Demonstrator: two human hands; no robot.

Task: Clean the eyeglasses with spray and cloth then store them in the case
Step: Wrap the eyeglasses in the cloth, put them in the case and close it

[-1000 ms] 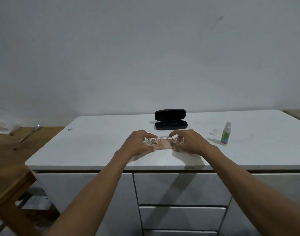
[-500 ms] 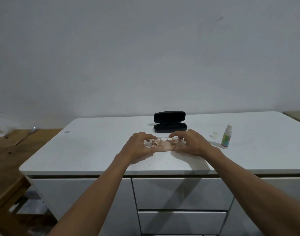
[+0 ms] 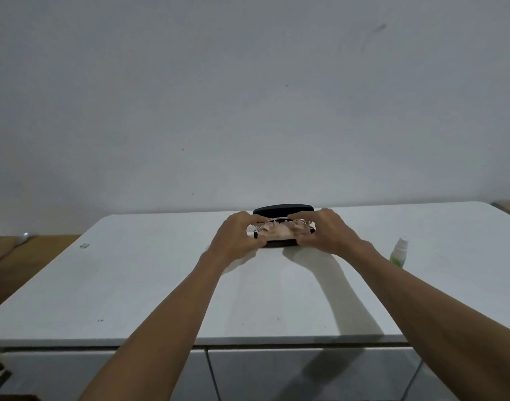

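Two hands (image 3: pixel 282 237) over case (image 3: pixel 282 210), tabletop (image 3: pixel 161 285) bare

**A plain room in what looks like a home**

A white cabinet top (image 3: pixel 132 285) with drawer fronts (image 3: pixel 306 371) below stands against a bare, scuffed white wall (image 3: pixel 248 96). A brown wooden surface (image 3: pixel 22 261) adjoins it on the left. On the top lie small personal items: a black eyeglass case (image 3: pixel 282 210) and a little spray bottle (image 3: pixel 399 253). No tools, signage or equipment mark it as a workplace.
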